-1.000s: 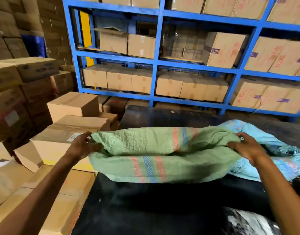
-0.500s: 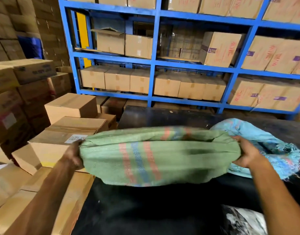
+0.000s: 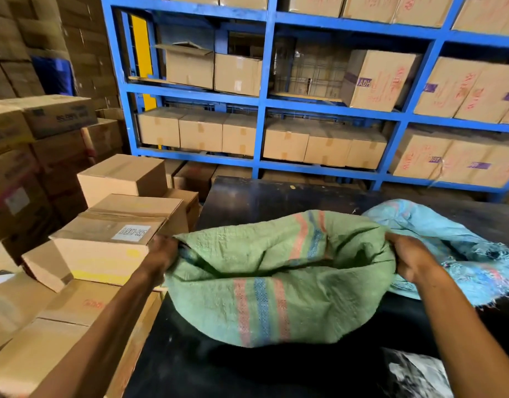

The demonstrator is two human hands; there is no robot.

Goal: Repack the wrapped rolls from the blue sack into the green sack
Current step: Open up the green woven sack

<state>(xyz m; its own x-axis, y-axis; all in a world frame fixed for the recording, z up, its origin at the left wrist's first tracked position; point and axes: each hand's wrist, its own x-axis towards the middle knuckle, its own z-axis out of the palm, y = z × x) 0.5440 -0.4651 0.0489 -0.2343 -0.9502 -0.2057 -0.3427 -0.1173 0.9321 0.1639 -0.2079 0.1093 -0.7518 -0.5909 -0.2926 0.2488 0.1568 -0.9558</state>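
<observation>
Hands point(image 3: 162, 255) on one green sack point(image 3: 276, 282)

The scene is lit dimly and evenly, with the blue shelving point(image 3: 264, 101) and its cartons best illuminated. A deep shadow is cast on the black tabletop point(image 3: 247, 196) at its near edge. Straight lines are bowed toward the frame's edges, and slight blur is seen throughout.
</observation>
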